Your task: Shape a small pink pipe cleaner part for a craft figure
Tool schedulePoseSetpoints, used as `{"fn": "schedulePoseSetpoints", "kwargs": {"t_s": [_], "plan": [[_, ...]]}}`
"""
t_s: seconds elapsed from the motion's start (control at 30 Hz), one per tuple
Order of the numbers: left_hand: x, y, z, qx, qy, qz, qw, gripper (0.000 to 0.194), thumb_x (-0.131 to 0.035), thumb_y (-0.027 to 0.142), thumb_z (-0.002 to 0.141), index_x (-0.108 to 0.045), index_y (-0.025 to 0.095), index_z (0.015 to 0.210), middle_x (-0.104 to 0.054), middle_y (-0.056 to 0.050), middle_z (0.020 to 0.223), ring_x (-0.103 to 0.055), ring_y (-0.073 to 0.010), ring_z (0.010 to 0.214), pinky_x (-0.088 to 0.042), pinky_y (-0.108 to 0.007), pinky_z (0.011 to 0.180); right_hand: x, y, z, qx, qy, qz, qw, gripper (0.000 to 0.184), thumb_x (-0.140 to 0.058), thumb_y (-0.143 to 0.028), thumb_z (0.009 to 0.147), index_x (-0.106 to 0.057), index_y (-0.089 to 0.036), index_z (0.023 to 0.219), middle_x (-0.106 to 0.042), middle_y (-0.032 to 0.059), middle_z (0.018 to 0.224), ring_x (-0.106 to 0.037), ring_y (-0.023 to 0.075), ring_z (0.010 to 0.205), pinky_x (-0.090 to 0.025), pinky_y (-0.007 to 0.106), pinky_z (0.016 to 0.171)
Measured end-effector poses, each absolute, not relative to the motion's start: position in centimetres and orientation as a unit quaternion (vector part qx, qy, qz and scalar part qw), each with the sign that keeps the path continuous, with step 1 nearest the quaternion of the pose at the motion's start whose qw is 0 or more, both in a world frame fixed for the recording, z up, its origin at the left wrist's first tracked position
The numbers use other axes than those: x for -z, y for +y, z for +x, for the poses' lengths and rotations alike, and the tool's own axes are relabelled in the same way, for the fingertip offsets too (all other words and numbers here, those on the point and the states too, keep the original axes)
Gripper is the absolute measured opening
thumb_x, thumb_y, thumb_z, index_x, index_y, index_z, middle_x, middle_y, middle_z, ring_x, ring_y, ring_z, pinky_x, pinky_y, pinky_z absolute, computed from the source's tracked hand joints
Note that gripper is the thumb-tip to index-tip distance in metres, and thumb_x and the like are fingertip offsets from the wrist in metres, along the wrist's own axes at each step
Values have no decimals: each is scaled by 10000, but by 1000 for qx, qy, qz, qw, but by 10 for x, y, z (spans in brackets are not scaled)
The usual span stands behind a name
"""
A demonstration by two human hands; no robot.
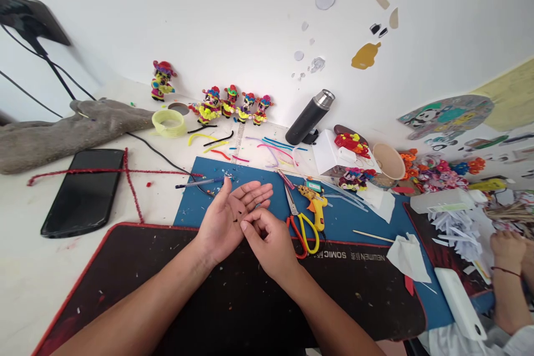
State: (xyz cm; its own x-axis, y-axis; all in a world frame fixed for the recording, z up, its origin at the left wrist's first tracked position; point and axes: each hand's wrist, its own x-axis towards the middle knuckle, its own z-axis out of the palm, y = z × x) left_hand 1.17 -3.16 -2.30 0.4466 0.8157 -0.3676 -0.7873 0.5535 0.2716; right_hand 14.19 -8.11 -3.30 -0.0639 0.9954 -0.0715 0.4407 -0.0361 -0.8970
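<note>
My left hand (230, 216) lies palm up over the blue cutting mat (196, 200), fingers stretched out, with a small dark speck on the palm. My right hand (269, 240) is beside it, fingers curled and pinched at the left palm's edge; what the pinch holds is too small to make out. Just right of my hands lie red-and-yellow scissors (303, 228) and a yellow glue gun (315, 203). A blue pen (200, 182) lies past the left fingertips.
A black desk pad (167, 289) lies under my forearms. A phone (85, 192) and red pipe cleaners (125, 172) lie at left. Small figurines (231, 103) line the wall, with a flask (308, 117), white box (329, 150) and craft clutter at right. Another person's foot (507, 267) shows far right.
</note>
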Motion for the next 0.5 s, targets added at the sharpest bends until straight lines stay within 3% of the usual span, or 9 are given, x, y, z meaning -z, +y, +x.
{"fn": "schedulePoseSetpoints", "kwargs": {"t_s": [0.33,0.5], "plan": [[24,-32,11,-474,218,16,853,640,-397,624,1063,-769,102,1059,-736,-232,1332,-653,-336,1318,-426,-465,1210,29,-77,147,-409,-584,-583,388,150,-625,-338,969,-693,-205,967,-631,-23,655,-527,135,550,-384,254,526],[25,-32,10,-469,212,18,857,654,-373,620,1068,-773,103,1061,-733,-230,1340,-660,-337,1310,-428,-462,1204,29,-76,145,-409,-587,-585,383,139,-636,-335,958,-696,-209,960,-616,-31,640,-525,137,549,-409,262,547]]}}
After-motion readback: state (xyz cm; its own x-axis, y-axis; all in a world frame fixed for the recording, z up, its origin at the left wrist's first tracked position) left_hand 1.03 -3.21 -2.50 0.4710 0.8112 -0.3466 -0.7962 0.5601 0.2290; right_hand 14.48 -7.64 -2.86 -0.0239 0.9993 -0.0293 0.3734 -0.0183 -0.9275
